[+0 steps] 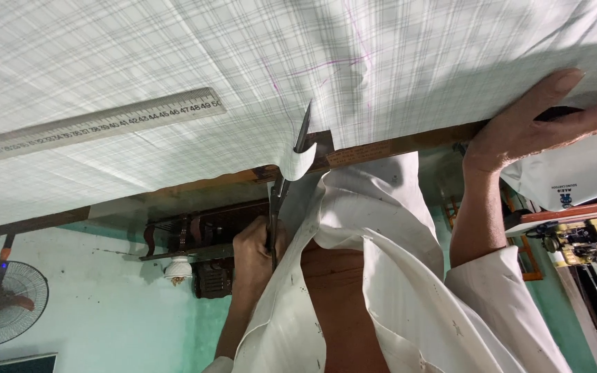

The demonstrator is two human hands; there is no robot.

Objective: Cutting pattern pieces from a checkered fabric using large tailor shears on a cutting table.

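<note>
My hand [253, 252] was closed around the scissors' [286, 181] handles, blades partway into the checked fabric [174, 55] at its hanging edge, near a purple chalk line [312, 69]. My other hand [540, 117] lay open and flat, fingers spread, pressing the fabric on the table edge [409, 144]. A metal ruler [98, 124] lay on the cloth, well apart from the cut. Couldn't tell left from right: the view looked flipped.
</note>
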